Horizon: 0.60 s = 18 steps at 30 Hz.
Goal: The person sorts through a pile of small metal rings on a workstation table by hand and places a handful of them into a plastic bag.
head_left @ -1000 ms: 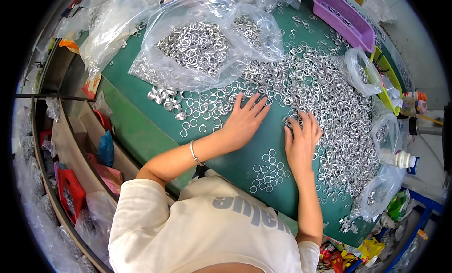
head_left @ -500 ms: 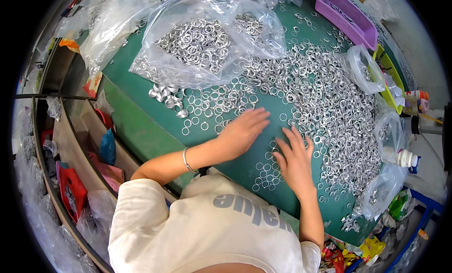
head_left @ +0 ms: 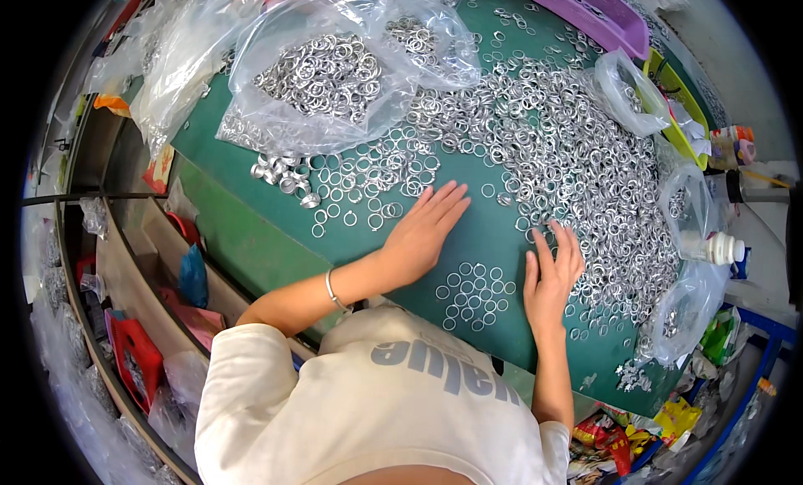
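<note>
My left hand (head_left: pixel 425 236) rests on the green tabletop with its fingers stretched out, beside a loose scatter of silver metal rings (head_left: pixel 368 171). My right hand (head_left: pixel 552 276) has its fingers spread, and its fingertips touch the edge of a wide pile of silver rings (head_left: pixel 602 184). Neither hand shows anything held. Between the hands, nearer to my body, a small group of thin rings (head_left: pixel 478 301) lies flat in a single layer. A few wider bands (head_left: pixel 288 176) sit at the far end of the left scatter.
A clear plastic bag (head_left: pixel 251 113) full of rings lies at the back. A purple tray (head_left: pixel 598 21) and a yellow-green tray (head_left: pixel 682 104) stand at the far right. A white-capped bottle (head_left: pixel 723 248) and plastic bags line the right edge. Shelving with a red bin (head_left: pixel 138 359) is at left.
My right hand has moved right, from beside the small ring group to the large pile's edge. The small group now shows uncovered. My left hand stays close to where it was.
</note>
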Each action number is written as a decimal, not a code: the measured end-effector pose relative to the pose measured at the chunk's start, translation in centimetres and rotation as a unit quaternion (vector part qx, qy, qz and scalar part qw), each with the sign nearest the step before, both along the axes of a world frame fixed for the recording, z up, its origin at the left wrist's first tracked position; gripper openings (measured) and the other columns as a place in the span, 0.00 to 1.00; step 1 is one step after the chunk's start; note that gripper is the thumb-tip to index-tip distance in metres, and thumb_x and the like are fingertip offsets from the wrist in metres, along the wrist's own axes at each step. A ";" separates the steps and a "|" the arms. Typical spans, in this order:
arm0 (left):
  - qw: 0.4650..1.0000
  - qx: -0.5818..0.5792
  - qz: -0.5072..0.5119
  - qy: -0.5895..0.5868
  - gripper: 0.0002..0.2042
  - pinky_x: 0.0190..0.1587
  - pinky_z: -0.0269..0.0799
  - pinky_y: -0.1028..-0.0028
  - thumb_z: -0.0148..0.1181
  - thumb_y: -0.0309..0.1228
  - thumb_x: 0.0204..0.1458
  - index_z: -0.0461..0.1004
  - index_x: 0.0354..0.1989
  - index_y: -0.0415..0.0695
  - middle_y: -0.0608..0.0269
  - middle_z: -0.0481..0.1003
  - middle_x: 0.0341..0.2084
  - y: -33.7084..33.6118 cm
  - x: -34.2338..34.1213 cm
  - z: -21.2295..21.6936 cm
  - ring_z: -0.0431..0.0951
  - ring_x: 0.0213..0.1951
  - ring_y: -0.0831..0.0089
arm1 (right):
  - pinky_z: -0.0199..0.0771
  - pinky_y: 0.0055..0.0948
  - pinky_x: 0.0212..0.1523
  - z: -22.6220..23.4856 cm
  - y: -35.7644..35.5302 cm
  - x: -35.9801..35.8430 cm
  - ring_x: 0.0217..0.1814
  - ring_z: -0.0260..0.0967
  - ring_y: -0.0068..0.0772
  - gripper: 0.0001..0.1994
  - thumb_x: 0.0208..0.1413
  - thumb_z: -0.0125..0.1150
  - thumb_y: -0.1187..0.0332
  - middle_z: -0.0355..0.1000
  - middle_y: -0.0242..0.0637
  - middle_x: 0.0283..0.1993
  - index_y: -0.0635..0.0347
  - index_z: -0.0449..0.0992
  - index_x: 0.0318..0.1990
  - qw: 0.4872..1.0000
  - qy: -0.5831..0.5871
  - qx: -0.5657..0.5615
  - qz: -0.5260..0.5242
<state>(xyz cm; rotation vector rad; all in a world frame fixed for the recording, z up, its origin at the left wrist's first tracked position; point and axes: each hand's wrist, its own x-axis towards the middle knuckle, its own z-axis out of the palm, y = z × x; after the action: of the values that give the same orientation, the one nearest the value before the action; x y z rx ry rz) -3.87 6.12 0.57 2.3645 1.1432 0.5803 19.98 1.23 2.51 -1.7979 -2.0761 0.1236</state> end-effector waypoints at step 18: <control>0.989 -0.055 -0.130 -0.044 0.26 0.68 0.51 0.53 0.52 0.16 0.45 0.66 0.58 0.37 0.49 0.62 0.61 -1.6 1.0 0.2 0.58 0.66 0.54 | 0.49 0.57 0.63 -0.1 4.2 -0.8 0.68 0.54 0.49 0.18 0.53 0.63 0.66 0.63 0.41 0.61 0.53 0.74 0.52 0.997 0.041 0.036 0.048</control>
<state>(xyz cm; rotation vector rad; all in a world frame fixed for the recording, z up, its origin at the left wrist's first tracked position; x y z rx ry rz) -2.87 4.55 0.78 2.3191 0.7894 0.5115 19.19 5.40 2.37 -1.6238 -2.0833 0.1436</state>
